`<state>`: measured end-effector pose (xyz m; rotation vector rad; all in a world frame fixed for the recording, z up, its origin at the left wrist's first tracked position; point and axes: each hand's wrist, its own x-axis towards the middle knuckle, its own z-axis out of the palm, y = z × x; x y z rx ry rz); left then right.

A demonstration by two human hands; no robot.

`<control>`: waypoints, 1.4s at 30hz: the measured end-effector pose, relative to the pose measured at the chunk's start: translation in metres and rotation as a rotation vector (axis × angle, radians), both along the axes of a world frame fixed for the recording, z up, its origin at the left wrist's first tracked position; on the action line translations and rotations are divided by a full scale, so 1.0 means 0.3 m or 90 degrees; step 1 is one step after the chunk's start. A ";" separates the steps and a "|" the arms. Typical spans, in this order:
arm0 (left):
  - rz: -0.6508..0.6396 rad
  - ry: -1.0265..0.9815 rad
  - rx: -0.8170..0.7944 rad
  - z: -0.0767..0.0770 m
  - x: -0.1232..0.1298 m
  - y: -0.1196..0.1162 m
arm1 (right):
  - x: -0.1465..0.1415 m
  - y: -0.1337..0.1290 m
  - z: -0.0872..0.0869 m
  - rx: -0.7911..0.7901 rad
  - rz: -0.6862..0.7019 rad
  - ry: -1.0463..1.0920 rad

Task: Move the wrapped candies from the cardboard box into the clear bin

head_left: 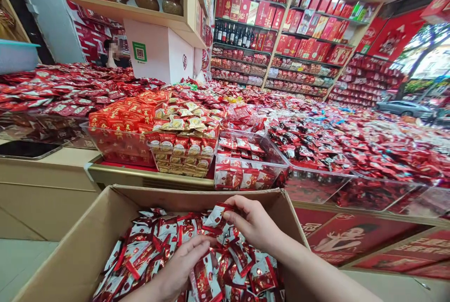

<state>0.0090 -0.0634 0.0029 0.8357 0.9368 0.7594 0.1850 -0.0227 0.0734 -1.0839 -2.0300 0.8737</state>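
An open cardboard box (pixel 66 250) in front of me is filled with small red-and-white snack packets (pixel 140 250). My right hand (pixel 255 224) reaches in from the right, its thumb and fingers pinched on the edge of one white-and-red packet (pixel 213 216) above the pile. Lower and to the left, my left hand (pixel 184 262) is curled at a red-and-gold packet (pixel 206 281), which lies between its thumb and fingers. Part of the left fingers is hidden behind that packet.
Clear plastic bins stand behind the box: one of red-and-white packets (pixel 242 175), one of durian packets (pixel 184 152), one of red bags (pixel 121 128). A tablet (pixel 28 149) lies on the left counter. A person (pixel 114 53) is at the back left. Stocked shelves (pixel 270 53) line the wall.
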 end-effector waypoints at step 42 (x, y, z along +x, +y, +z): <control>-0.145 0.272 0.102 -0.150 -0.043 -0.025 | 0.210 0.393 0.348 0.209 -0.180 -0.579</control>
